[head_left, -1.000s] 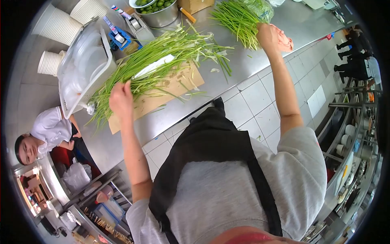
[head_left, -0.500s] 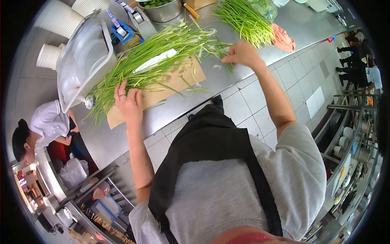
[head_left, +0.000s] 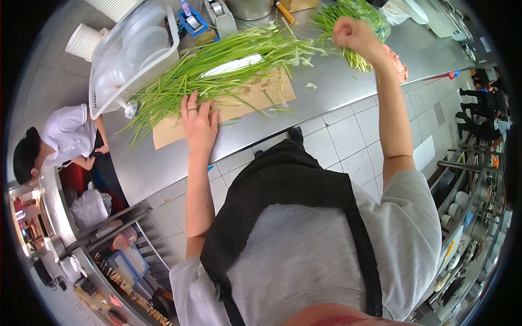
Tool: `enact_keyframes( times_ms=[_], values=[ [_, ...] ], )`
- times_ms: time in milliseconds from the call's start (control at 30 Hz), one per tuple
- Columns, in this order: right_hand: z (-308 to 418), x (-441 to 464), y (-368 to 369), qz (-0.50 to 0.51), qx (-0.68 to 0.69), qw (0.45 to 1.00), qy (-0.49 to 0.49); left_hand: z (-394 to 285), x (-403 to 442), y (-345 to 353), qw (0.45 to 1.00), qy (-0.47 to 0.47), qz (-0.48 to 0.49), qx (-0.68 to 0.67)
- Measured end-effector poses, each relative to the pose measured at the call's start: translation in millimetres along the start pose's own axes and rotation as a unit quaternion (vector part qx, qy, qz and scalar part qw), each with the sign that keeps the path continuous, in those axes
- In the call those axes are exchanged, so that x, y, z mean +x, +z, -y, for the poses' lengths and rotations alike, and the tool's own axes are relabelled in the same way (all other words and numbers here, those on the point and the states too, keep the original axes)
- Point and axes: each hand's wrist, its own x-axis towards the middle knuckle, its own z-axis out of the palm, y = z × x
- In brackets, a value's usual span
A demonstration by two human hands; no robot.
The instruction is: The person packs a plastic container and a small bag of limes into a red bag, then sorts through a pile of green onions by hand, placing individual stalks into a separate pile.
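A long heap of green chives (head_left: 179,81) lies on a brown cardboard sheet (head_left: 280,89) on the steel table, white root ends toward the right. My left hand (head_left: 200,127) rests at the heap's near edge, fingers spread and touching the stalks. A long, glossy white piece (head_left: 232,65) lies among the chives; its kind is unclear. My right hand (head_left: 356,37) is raised, fingers curled closed, in front of a second bunch of chives (head_left: 329,17). Whatever is in its fingers, if anything, is hidden.
A white basket of clear plastic lids (head_left: 174,49) stands at the left, beside stacked white containers (head_left: 84,43). Tape dispensers (head_left: 220,16), a metal pot (head_left: 250,8) and an orange handle (head_left: 285,13) are behind. A pinkish cloth (head_left: 398,64) lies right. A person in white (head_left: 68,130) is at far left.
My right hand has risen from the root ends of the heap toward the second bunch. My left hand stays at the heap's near edge. The whole view has shifted somewhat.
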Motion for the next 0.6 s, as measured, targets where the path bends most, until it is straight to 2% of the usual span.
enact_keyframes(
  times_ms=[133, 167, 200, 233, 300, 367, 433, 567, 600],
  values=[
    [72.4, 7.0, -5.5, -0.038, 0.040, 0.997, -0.052, -0.1, -1.0, -3.1, 1.000, -0.001, -0.010, -0.005],
    [88.9, 7.5, -4.8, -0.062, -0.113, 0.990, -0.054, -0.7, 0.0, -3.8, 1.000, -0.001, -0.003, -0.009],
    [97.0, 7.8, -4.1, -0.085, -0.263, 0.959, -0.054, -2.0, 1.9, -4.2, 1.000, -0.002, 0.004, -0.013],
    [83.9, 16.6, -1.2, -0.085, -0.264, 0.959, -0.055, -4.0, 5.8, -3.4, 1.000, -0.002, 0.003, -0.013],
    [25.0, 48.8, 14.6, -0.033, -0.275, 0.948, -0.156, -11.0, 19.2, 0.3, 0.998, 0.049, 0.006, -0.049],
    [-20.4, 60.6, 38.5, 0.096, -0.376, 0.916, -0.100, -28.7, 40.4, -6.1, 0.997, 0.074, 0.021, -0.030],
    [-36.3, 47.4, 67.8, 0.065, -0.465, 0.883, -0.004, -30.0, 59.9, -3.4, 0.992, 0.115, 0.059, 0.006],
    [7.6, 35.8, 84.6, 0.008, -0.403, 0.914, -0.043, -17.0, 84.3, 19.3, 0.988, 0.109, 0.106, 0.027],
    [11.4, 34.8, 94.4, 0.021, -0.337, 0.932, -0.128, -14.3, 88.1, 23.1, 0.985, 0.099, 0.135, 0.035]
  ],
)
